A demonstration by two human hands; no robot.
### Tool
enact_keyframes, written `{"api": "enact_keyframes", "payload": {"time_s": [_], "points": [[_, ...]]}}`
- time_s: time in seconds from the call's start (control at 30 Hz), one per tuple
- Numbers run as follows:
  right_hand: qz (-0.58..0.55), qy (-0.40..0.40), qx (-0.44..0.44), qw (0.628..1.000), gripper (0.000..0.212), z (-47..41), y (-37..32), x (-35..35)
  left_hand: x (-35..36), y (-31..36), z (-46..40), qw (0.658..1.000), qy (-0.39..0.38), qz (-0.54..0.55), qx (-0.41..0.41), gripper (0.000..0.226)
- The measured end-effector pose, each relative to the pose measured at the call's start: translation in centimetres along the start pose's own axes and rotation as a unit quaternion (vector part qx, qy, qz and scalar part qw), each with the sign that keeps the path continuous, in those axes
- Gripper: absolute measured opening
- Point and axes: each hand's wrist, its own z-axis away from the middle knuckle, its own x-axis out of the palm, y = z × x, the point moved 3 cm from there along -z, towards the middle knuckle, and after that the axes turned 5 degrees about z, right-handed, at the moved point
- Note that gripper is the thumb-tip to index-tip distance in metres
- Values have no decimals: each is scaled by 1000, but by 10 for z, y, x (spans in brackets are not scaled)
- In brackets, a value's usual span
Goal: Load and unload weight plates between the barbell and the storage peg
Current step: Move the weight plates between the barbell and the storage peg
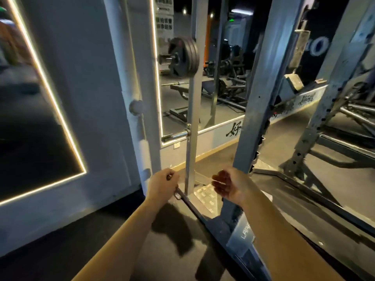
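Both hands are empty: the left hand [164, 184] is loosely curled and the right hand [227, 186] is loose and open. The weight plates [185, 55] sit high up on the bar, far from both hands. Those plates look heavy, so a weak grip could let one slip and fall on toes.

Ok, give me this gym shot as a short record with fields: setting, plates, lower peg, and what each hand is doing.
setting: gym floor beside a grey rack upright, LED-edged mirror on the wall
plates: stack of black weight plates on a high peg of the slim post
lower peg: bare chrome peg on the same post
left hand: fingers curled, holding no plate
right hand: open, loosely curled, empty
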Motion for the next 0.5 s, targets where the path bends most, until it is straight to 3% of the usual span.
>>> {"api": "enact_keyframes", "payload": {"time_s": [0.13,0.5], "points": [[49,-36,-9,998,23,-38,-21,52,-38,-8,-51,1000,18,6,-10,10],[13,-6,-66,998,14,-166,-136,102,-64,48,-199,993,50,92,50,18]]}}
